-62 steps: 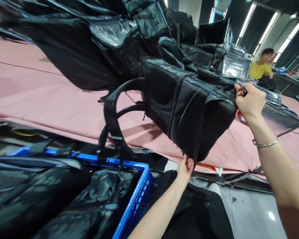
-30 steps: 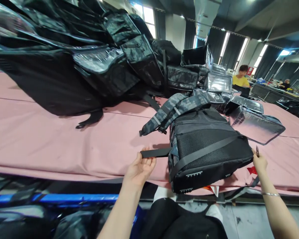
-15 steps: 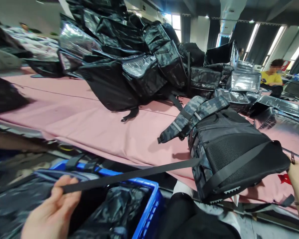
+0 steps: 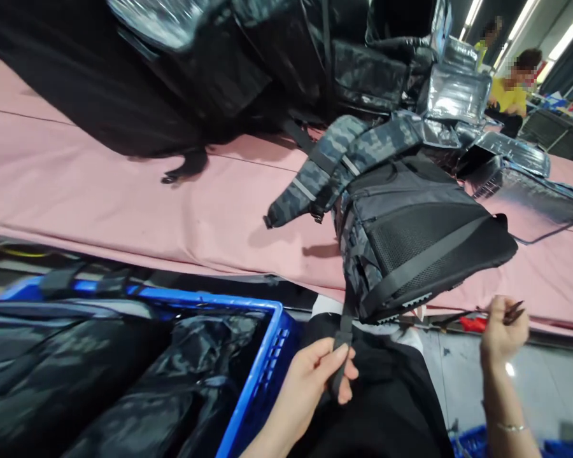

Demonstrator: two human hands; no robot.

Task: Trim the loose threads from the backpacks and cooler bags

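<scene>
A black and grey camouflage backpack (image 4: pixel 424 235) lies on the pink-covered table, its mesh back panel facing up. Its padded camouflage shoulder straps (image 4: pixel 334 162) stretch to the left across the cloth. Below the bag's near corner, my left hand (image 4: pixel 322 375) is closed on the end of a black webbing strap (image 4: pixel 344 327), which hangs from the bag over the table edge. Right of the bag and apart from it, my right hand (image 4: pixel 503 331) is closed around small dark thread snips (image 4: pixel 514 312), their two pointed tips sticking out.
At lower left stands a blue plastic crate (image 4: pixel 253 375) holding dark camouflage bags. More black bags (image 4: pixel 195 83) and silver-lined bags (image 4: pixel 458 92) are piled along the far side of the pink table (image 4: pixel 138 210). A person in yellow (image 4: pixel 509 95) sits at the back right.
My left hand has moved right, bringing the strap from stretched out over the crate to hanging below the bag. My right hand has come away from the bag's right end. The view has tilted down.
</scene>
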